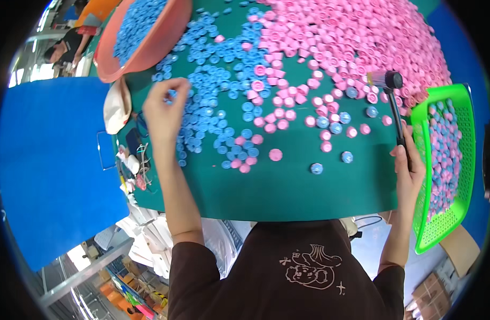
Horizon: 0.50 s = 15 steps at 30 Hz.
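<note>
- My L hand [167,109]: above the blue caps [205,120] on the L half of the worktop [234,194]; thumb & index curl round toward each other, some blue showing in the gap btwn them. Can't tell if I'm pinching a cap or if that's just one lying underneath.
- My R hand [410,165]: fingers & thumb wrapped round the black handle of a mallet [395,109], nr the worktop's R edge. Mallet head points to the far edge, black one end, yellowish the other.
- Blue caps: loose spread, far edge down thru L-centre, thinning out toward the near edge.
- Pink caps [330,32]: big heap over the far R corner, stragglers running to mid-worktop, some in among the blue.
- Blue-topped pcs [317,168]: a handful, scattered btwn the mallet & the near edge, pink ones nr them.
- Single pink disc [276,154]: lies apart, centre, toward the near edge.
- Green basket [442,226]: at the R edge, just beside my R hand, w/ mixed pink & blue pcs in it.
- Salmon tub [167,45]: far L corner, tilted, lots of blue caps in it.
- Off-white cloth bag [117,106] + cables [143,165] etc.: along the L edge.
</note>
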Motion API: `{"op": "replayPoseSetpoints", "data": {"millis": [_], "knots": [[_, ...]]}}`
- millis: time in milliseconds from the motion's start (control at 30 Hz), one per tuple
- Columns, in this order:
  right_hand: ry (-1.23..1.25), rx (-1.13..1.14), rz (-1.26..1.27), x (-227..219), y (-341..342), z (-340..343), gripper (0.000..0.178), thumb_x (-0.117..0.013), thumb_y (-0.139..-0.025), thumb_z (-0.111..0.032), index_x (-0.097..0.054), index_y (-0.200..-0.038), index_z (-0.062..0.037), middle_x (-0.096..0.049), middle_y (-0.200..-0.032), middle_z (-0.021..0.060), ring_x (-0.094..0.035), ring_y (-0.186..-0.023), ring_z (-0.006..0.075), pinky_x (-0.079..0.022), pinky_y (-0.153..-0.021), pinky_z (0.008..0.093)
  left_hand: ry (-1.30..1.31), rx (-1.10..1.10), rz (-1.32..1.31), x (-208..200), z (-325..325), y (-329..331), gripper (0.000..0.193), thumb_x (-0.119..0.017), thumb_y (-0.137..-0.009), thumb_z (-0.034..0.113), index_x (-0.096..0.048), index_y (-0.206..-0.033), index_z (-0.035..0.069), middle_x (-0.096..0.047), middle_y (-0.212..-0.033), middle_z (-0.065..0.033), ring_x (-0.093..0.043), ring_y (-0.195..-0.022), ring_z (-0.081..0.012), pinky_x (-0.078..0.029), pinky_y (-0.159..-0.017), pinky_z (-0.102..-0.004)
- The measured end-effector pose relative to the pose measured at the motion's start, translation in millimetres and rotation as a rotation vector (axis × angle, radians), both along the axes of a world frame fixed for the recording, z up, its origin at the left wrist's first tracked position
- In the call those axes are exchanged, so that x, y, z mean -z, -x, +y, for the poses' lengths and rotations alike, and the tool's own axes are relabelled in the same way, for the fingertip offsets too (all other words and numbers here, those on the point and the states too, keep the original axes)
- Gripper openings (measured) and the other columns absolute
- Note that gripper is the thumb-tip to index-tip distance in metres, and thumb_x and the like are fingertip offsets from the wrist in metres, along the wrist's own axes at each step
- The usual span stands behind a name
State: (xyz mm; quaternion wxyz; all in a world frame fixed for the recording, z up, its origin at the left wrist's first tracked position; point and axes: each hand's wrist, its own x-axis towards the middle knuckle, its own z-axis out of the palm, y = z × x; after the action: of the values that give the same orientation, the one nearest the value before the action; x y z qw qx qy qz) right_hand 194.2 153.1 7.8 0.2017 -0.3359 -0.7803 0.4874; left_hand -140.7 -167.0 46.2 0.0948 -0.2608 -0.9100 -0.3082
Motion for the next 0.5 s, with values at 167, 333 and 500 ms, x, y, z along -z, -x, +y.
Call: {"op": "replayPoseSetpoints", "data": {"millis": [167,333,500], "knots": [[0.117,-0.041,-0.045,1,9,-9,0.041,-0.061,-0.098,-0.017,-0.058,-0.137,-0.0071,-0.06,-0.082,-0.0034,-0.039,-0.061,0.001,-0.029,-0.054,0.0171,0.266,0.096,-0.092,33,-5,-22,0.024,-0.079,-0.073,0.015,-0.071,-0.094,0.005,-0.066,-0.083,-0.0078,-0.061,-0.084,-0.0271,-0.048,-0.077,-0.0391],[0.102,-0.045,-0.053,-2,7,-15,0.039,-0.063,-0.096,-0.012,-0.059,-0.134,-0.0057,-0.062,-0.085,-0.0037,-0.046,-0.068,0.0014,-0.034,-0.058,0.0165,0.292,0.14,-0.018,45,-7,-23,0.032,-0.079,-0.073,0.011,-0.07,-0.103,0.006,-0.068,-0.092,-0.0104,-0.062,-0.087,-0.0297,-0.048,-0.08,-0.0397],[0.09,-0.014,-0.047,-2,-2,-11,0.038,-0.063,-0.095,-0.011,-0.061,-0.132,-0.0053,-0.065,-0.091,-0.0001,-0.054,-0.077,0.005,-0.043,-0.068,0.0196,0.177,0.271,-0.021,55,-13,-13,0.02,-0.076,-0.078,0.005,-0.069,-0.096,0.003,-0.069,-0.098,-0.0127,-0.066,-0.087,-0.0292,-0.052,-0.074,-0.0363]]}}
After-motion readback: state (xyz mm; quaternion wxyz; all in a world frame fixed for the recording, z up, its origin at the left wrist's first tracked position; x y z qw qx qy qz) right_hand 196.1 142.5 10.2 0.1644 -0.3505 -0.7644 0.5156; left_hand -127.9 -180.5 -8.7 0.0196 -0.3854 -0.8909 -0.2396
